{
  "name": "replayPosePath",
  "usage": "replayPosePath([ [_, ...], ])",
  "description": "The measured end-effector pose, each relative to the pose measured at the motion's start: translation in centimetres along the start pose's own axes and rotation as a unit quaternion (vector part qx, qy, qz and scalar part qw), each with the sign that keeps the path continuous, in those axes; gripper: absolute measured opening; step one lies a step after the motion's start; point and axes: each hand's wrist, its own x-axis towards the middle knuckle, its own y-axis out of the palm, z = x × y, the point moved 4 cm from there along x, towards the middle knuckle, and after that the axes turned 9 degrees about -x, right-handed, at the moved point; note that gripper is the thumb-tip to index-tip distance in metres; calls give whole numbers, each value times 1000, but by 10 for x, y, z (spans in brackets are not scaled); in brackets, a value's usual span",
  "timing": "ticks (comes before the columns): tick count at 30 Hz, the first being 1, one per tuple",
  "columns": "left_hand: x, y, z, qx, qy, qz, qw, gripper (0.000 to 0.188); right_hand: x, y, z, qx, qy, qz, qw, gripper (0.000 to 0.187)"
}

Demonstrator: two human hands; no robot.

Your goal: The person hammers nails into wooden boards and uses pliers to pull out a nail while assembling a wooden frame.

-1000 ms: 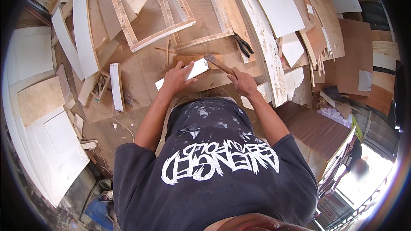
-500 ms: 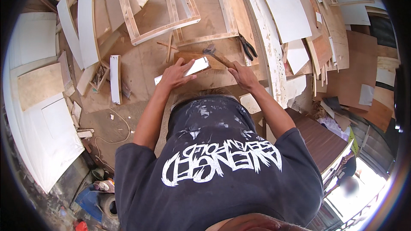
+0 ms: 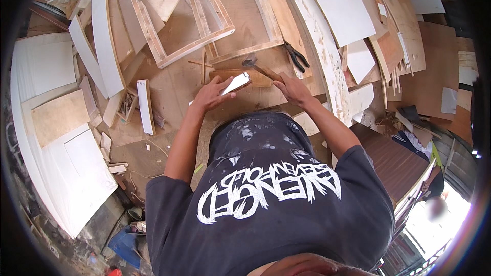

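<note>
My left hand (image 3: 212, 95) is closed around a narrow white-faced wooden strip (image 3: 235, 84) near the front of the worktable, its cut end pointing to the right. A hammer (image 3: 265, 72) is in my right hand (image 3: 293, 91), gripped by its wooden handle. The dark hammer head lies just beyond the strip's end, above a brown board (image 3: 261, 78) on the table. Part of the strip is hidden under my left hand and forearm.
Pliers with black handles (image 3: 295, 57) lie beyond my right hand. Wooden frames (image 3: 197, 41) rest farther back. A short white-faced piece (image 3: 145, 107) stands on the left, and long white panels (image 3: 335, 7) lean to the right. Someone (image 3: 437, 189) is at the far right.
The white strip has turned slightly under my left hand, and less of it shows on the left. My view has shifted a little. The hammer stays in my right hand.
</note>
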Motion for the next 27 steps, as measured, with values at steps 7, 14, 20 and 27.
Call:
replayPosePath([
  [7, 2, -1, 3, -14, 4, -7, 1000, 83, 7, -6, 5, 9, 9, -5, 1000, 41],
  [14, 4, 2, 4, 3, 1, -5, 1000, 81, 10, -14, 6, -33, -31, 1, 999, 43],
  [20, 2, 3, 2, 14, -7, -19, 1000, 80, 15, -19, 6, -64, -47, 27, 996, 45],
  [27, -2, 0, -10, 45, -32, -28, 998, 75, 16, -50, 33, -136, -65, 40, 988, 43],
])
